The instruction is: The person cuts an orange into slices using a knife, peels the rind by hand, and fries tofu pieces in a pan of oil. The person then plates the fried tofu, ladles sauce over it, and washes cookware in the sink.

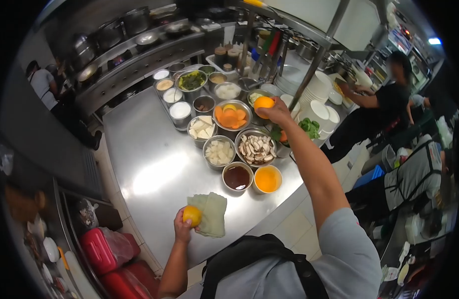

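Observation:
My right hand (279, 112) reaches far forward over the containers, its fingers wrapped round an orange (264, 104). Nearer to me, my left hand (181, 227) grips a yellower, round citrus fruit (192, 214) just above the steel table (145, 169). A folded pale green cloth (213, 214) lies right beside that fruit. Below my right hand are a bowl of sliced carrots (230, 117), a bowl of sliced mushrooms (257, 147) and leafy greens (309, 128) partly behind my forearm.
A dark brown sauce (238, 177) and an orange liquid (267, 179) stand in containers near the front. Stacked white plates (316, 87) are beside a metal post (314, 60). Co-workers stand at the left (43, 87) and right (396, 94). Stoves (140, 62) line the back.

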Action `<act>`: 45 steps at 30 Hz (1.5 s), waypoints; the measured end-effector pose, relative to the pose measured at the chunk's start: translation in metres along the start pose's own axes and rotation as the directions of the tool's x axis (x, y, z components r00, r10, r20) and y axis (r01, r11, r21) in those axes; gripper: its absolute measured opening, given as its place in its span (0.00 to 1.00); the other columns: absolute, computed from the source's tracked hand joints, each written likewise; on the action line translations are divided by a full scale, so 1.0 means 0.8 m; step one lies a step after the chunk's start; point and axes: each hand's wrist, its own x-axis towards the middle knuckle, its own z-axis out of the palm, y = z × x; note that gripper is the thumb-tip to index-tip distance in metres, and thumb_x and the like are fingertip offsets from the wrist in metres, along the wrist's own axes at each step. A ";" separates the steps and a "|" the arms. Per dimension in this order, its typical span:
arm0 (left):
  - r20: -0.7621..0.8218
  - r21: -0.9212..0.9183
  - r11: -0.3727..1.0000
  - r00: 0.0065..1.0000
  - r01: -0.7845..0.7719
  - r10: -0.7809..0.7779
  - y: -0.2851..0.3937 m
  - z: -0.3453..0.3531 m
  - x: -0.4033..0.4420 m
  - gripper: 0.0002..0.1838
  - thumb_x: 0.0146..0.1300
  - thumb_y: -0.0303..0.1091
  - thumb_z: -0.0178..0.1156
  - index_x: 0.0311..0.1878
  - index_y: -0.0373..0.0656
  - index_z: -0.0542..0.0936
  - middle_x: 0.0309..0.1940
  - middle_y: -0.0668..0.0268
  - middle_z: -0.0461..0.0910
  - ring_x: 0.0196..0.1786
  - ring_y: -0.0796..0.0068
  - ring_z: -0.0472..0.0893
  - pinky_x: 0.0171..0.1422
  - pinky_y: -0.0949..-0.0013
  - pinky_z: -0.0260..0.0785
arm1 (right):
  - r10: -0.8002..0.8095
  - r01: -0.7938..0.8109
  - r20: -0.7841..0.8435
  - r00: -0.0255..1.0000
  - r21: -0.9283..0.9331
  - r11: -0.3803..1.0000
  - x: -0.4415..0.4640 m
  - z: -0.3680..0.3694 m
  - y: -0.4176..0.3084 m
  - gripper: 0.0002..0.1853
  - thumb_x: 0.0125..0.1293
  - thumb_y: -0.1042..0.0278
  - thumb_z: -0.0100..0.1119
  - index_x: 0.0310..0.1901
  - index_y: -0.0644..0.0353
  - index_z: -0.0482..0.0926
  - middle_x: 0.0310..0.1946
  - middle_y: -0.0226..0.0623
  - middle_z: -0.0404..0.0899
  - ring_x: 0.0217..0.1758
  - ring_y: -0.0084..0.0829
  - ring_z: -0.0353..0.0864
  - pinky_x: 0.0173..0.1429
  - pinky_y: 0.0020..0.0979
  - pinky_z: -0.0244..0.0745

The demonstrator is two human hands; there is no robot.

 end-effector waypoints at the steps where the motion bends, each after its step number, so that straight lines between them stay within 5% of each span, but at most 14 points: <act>1: -0.012 0.000 1.000 1.000 -0.019 0.019 -0.002 -0.001 0.000 0.34 0.54 0.49 0.61 0.57 0.33 0.67 0.41 0.58 0.77 0.35 0.70 0.79 0.26 0.70 0.76 | -0.014 0.014 -0.018 1.000 -0.013 1.000 0.022 0.011 0.005 0.45 0.37 0.44 0.72 0.56 0.62 0.70 0.49 0.48 0.77 0.53 0.40 0.78 0.57 0.33 0.71; 6: -0.088 -0.007 0.999 0.995 -0.047 0.046 -0.006 0.006 0.006 0.35 0.54 0.50 0.60 0.57 0.33 0.67 0.41 0.58 0.76 0.36 0.69 0.79 0.27 0.70 0.76 | -0.108 0.064 -0.152 0.983 -0.270 0.961 0.095 0.043 0.024 0.45 0.40 0.45 0.71 0.59 0.61 0.68 0.50 0.51 0.76 0.54 0.46 0.77 0.59 0.37 0.71; 11: -0.111 0.052 0.998 0.992 -0.047 0.052 -0.009 0.007 0.006 0.35 0.53 0.50 0.61 0.56 0.33 0.68 0.40 0.58 0.77 0.35 0.70 0.80 0.26 0.71 0.77 | -0.198 0.230 0.155 0.968 -0.221 0.948 0.145 0.051 0.073 0.48 0.47 0.46 0.70 0.65 0.64 0.61 0.63 0.54 0.66 0.62 0.49 0.71 0.62 0.37 0.68; 15: -0.140 0.097 0.995 0.989 -0.036 0.049 -0.002 0.013 0.004 0.34 0.54 0.50 0.62 0.56 0.33 0.68 0.39 0.59 0.77 0.35 0.71 0.80 0.25 0.71 0.76 | -0.248 0.249 -0.113 0.962 -0.008 0.969 0.068 -0.006 0.023 0.39 0.54 0.49 0.66 0.62 0.65 0.66 0.59 0.51 0.72 0.63 0.45 0.71 0.63 0.35 0.67; 17: -0.168 0.102 0.994 0.984 -0.043 0.060 -0.008 0.013 0.005 0.33 0.55 0.50 0.61 0.56 0.33 0.68 0.39 0.59 0.77 0.35 0.71 0.80 0.25 0.72 0.76 | -0.379 0.382 -0.072 0.923 0.045 0.923 -0.031 -0.042 -0.018 0.33 0.56 0.51 0.67 0.58 0.63 0.71 0.48 0.43 0.79 0.50 0.36 0.79 0.57 0.34 0.72; 20: -0.184 0.152 0.988 0.981 -0.034 0.062 -0.012 0.010 0.006 0.32 0.56 0.49 0.60 0.55 0.33 0.69 0.39 0.59 0.77 0.35 0.71 0.80 0.25 0.72 0.76 | -0.500 0.461 0.253 0.828 0.199 0.865 -0.149 -0.046 -0.003 0.27 0.55 0.62 0.70 0.55 0.60 0.73 0.47 0.40 0.79 0.47 0.31 0.80 0.49 0.29 0.75; 22: -0.202 0.171 0.985 0.978 -0.027 0.061 -0.016 0.009 0.007 0.31 0.56 0.49 0.60 0.55 0.33 0.69 0.40 0.60 0.77 0.35 0.71 0.80 0.25 0.72 0.76 | -0.457 0.351 0.474 0.752 0.298 0.888 -0.218 -0.044 0.001 0.25 0.56 0.60 0.70 0.53 0.60 0.76 0.45 0.39 0.79 0.47 0.32 0.80 0.49 0.31 0.75; 27: -0.362 0.066 0.993 0.925 -0.097 0.114 -0.016 0.021 0.005 0.29 0.59 0.45 0.61 0.58 0.37 0.69 0.43 0.61 0.77 0.41 0.71 0.80 0.30 0.70 0.77 | -0.493 0.357 0.639 0.590 0.342 0.870 -0.312 -0.034 0.055 0.24 0.58 0.59 0.67 0.53 0.61 0.75 0.42 0.43 0.79 0.47 0.37 0.79 0.52 0.34 0.74; 30: -0.332 0.221 0.949 0.898 -0.225 0.290 0.012 0.053 -0.008 0.31 0.55 0.35 0.67 0.60 0.36 0.67 0.52 0.61 0.74 0.51 0.69 0.78 0.54 0.69 0.74 | -0.478 0.337 0.717 0.507 0.345 0.876 -0.344 -0.052 0.072 0.24 0.57 0.61 0.67 0.53 0.61 0.74 0.43 0.43 0.79 0.46 0.35 0.79 0.50 0.33 0.74; 32: -0.244 0.358 0.909 0.918 -0.214 0.312 0.066 0.117 -0.038 0.35 0.51 0.30 0.71 0.61 0.35 0.65 0.54 0.59 0.72 0.58 0.71 0.73 0.62 0.66 0.69 | -0.428 0.210 0.699 0.573 0.379 0.901 -0.364 -0.058 0.088 0.24 0.57 0.62 0.67 0.54 0.62 0.74 0.43 0.43 0.79 0.46 0.33 0.79 0.49 0.30 0.74; 36: -0.095 0.263 0.909 0.929 -0.325 0.359 0.101 0.204 -0.082 0.43 0.46 0.28 0.74 0.65 0.37 0.60 0.55 0.59 0.69 0.60 0.71 0.71 0.65 0.67 0.65 | -0.472 0.157 0.719 0.510 0.461 0.873 -0.394 -0.075 0.085 0.28 0.59 0.63 0.67 0.59 0.61 0.70 0.47 0.42 0.76 0.47 0.30 0.77 0.48 0.28 0.74; 38: -0.100 0.317 0.885 0.916 -0.341 0.388 0.097 0.224 -0.106 0.45 0.44 0.29 0.74 0.65 0.37 0.59 0.55 0.60 0.68 0.60 0.71 0.71 0.66 0.67 0.64 | -0.505 0.126 0.740 0.443 0.507 0.853 -0.407 -0.071 0.086 0.34 0.59 0.63 0.67 0.64 0.62 0.63 0.52 0.44 0.73 0.48 0.30 0.76 0.47 0.28 0.74; 41: -0.125 0.313 0.894 0.919 -0.320 0.373 0.088 0.246 -0.149 0.48 0.42 0.30 0.75 0.65 0.38 0.58 0.56 0.60 0.68 0.61 0.70 0.70 0.67 0.67 0.62 | -0.586 0.087 0.642 0.494 0.634 0.768 -0.432 -0.063 0.079 0.41 0.60 0.64 0.65 0.69 0.63 0.52 0.57 0.48 0.68 0.48 0.30 0.76 0.46 0.26 0.73; 45: -0.183 0.264 0.926 0.929 -0.270 0.323 0.062 0.245 -0.205 0.45 0.41 0.30 0.75 0.63 0.38 0.60 0.54 0.61 0.69 0.60 0.71 0.71 0.67 0.67 0.61 | -0.625 -0.099 0.643 0.441 0.728 0.679 -0.469 -0.030 0.082 0.42 0.60 0.65 0.65 0.69 0.64 0.50 0.59 0.48 0.67 0.49 0.29 0.75 0.45 0.25 0.72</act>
